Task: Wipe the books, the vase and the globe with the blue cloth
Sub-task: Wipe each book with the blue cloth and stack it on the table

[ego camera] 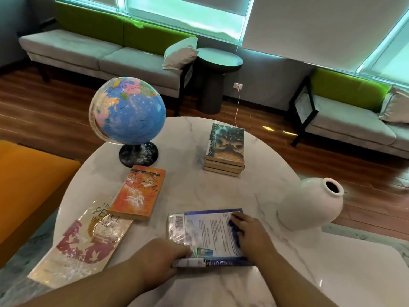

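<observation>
A blue-and-white book (pixel 205 233) in a plastic cover lies back-up near the front of the round marble table (pixel 188 191). My left hand (pixel 161 255) grips its near left corner. My right hand (pixel 250 231) presses a dark blue cloth (pixel 234 227) onto the book's right side; most of the cloth is hidden under my fingers. An orange book (pixel 138 192) and a large cream book (pixel 86 242) lie to the left. The globe (pixel 128 111) stands at the back left, a stack of books (pixel 225 149) at the back, and the white vase (pixel 312 202) at the right.
An orange seat (pixel 28 187) sits left of the table. Grey sofas with green backs (pixel 106 54) line the far wall, with a dark round side table (pixel 218 60) between them. A white cable (pixel 238 107) hangs from a wall socket behind the table.
</observation>
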{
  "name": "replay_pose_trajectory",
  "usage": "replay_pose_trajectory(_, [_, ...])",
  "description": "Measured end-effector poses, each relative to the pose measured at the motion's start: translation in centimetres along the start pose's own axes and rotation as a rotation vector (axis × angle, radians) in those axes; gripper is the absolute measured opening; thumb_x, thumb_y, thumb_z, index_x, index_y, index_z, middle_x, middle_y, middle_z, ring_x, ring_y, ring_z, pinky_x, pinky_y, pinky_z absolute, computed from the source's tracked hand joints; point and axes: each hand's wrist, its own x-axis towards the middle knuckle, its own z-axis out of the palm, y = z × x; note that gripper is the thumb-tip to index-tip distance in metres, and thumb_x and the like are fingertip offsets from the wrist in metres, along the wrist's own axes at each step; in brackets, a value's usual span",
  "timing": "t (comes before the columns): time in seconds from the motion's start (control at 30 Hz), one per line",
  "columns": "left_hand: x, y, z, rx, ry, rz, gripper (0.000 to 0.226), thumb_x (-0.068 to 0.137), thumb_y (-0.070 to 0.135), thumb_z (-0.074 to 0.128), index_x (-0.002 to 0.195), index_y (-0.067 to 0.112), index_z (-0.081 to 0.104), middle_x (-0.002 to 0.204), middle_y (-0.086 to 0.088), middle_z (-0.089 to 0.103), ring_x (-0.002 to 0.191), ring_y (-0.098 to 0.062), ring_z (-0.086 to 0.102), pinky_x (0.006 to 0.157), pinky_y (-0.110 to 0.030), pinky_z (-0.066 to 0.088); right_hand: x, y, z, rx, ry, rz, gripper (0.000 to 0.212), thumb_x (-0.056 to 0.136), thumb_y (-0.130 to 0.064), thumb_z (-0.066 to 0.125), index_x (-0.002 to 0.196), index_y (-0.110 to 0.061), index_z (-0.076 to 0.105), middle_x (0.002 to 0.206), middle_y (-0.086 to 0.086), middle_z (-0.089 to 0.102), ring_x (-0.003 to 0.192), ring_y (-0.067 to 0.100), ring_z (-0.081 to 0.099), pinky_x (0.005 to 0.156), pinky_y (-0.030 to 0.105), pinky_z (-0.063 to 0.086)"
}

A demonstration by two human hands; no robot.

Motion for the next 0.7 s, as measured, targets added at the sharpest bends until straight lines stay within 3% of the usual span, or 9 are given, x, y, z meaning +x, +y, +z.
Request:
replay_pose_trajectory(0.13, [-0.4, 0.4, 0.0, -0.035, 0.000, -0.058, 0.035, 0.088, 0.044, 0.046, 0.122, 0.042, 0.053, 0.125, 0.010, 0.062, 0.111, -0.009, 0.059, 0.091, -0.021, 0.046, -1.8, 2.7, -2.7, 0.127, 0.170, 0.184, 0.037, 0.091, -0.002, 0.048, 0.122, -0.015, 0.064, 0.130, 0.000, 0.058, 0.113, 0.013, 0.054, 0.096, 0.014, 0.033])
replay_pose_trajectory(0.3, [-0.1, 0.8, -1.3, -0.035, 0.075, -0.043, 0.039, 0.095, 0.036, 0.047, 0.134, 0.036, 0.050, 0.138, 0.012, 0.054, 0.122, -0.007, 0.052, 0.097, -0.015, 0.037, -4.5, 2.3, -5.3, 0.474, 0.354, 0.270, 0.037, 0.091, 0.001, 0.047, 0.106, -0.027, 0.068, 0.110, -0.006, 0.063, 0.095, 0.007, 0.054, 0.089, 0.018, 0.036])
replay_pose_trajectory(0.5, [0.2, 1.9, -4.1, -0.159, 0.332, -0.081, 0.032, 0.094, 0.028, 0.057, 0.126, 0.031, 0.060, 0.121, 0.019, 0.057, 0.105, 0.004, 0.054, 0.081, 0.007, 0.029, -6.1, 1.3, -6.0, 0.851, 0.407, 0.410, 0.022, 0.098, -0.018, 0.050, 0.095, -0.027, 0.070, 0.097, -0.007, 0.069, 0.090, 0.009, 0.060, 0.072, 0.024, 0.044])
replay_pose_trajectory(0.63, [0.1, 2.1, -6.6, -0.264, 0.499, -0.122, 0.028, 0.090, 0.022, 0.060, 0.113, 0.037, 0.064, 0.098, 0.019, 0.063, 0.085, 0.002, 0.057, 0.070, -0.002, 0.040, -6.5, 0.4, -5.5, 0.982, 0.461, 0.440, 0.018, 0.097, -0.021, 0.054, 0.091, -0.023, 0.070, 0.092, -0.004, 0.072, 0.089, 0.014, 0.063, 0.070, 0.023, 0.045])
replay_pose_trajectory(0.7, [0.1, 2.2, -7.2, -0.301, 0.536, -0.132, 0.033, 0.089, 0.013, 0.062, 0.108, 0.041, 0.062, 0.094, 0.020, 0.064, 0.081, 0.004, 0.057, 0.069, -0.003, 0.041, -6.4, -0.1, -5.3, 0.999, 0.360, 0.455, 0.019, 0.096, -0.019, 0.055, 0.090, -0.020, 0.072, 0.089, -0.002, 0.074, 0.089, 0.017, 0.066, 0.070, 0.025, 0.047])
